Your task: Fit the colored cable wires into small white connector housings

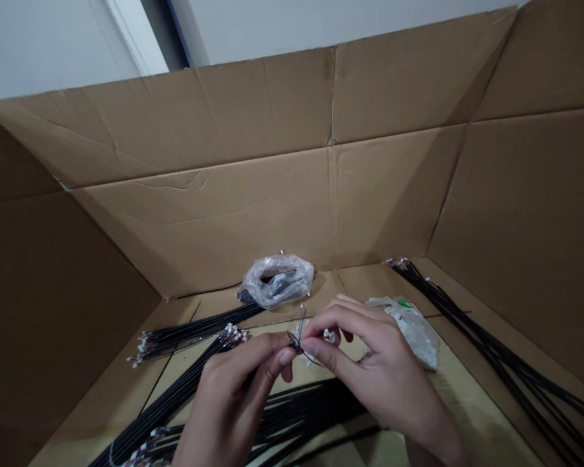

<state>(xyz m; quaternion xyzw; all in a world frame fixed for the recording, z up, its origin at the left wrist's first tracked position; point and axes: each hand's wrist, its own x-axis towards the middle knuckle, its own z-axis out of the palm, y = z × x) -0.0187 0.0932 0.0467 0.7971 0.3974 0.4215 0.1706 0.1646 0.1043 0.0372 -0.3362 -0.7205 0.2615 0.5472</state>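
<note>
My left hand (238, 389) is closed, its thumb and forefinger pinching the stripped end of a black cable. Several thin wires (302, 318) fan out above the fingertips, light and dark in colour. From the other side my right hand (374, 357) pinches at the same wires, thumb against forefinger, so the two hands nearly touch. Which wire sits in the right fingertips is too small to make out. Small white connectors lie just behind the fingers, partly hidden. Below both hands runs a bundle of black cables (311, 408).
Cardboard walls (214, 214) enclose the work surface at the back and sides. More black cable bundles with white connectors (233, 334) lie at left, and loose black cables (467, 337) at right. A clear plastic bag (257, 285) stands at the back; a bag of white parts (418, 334) lies right.
</note>
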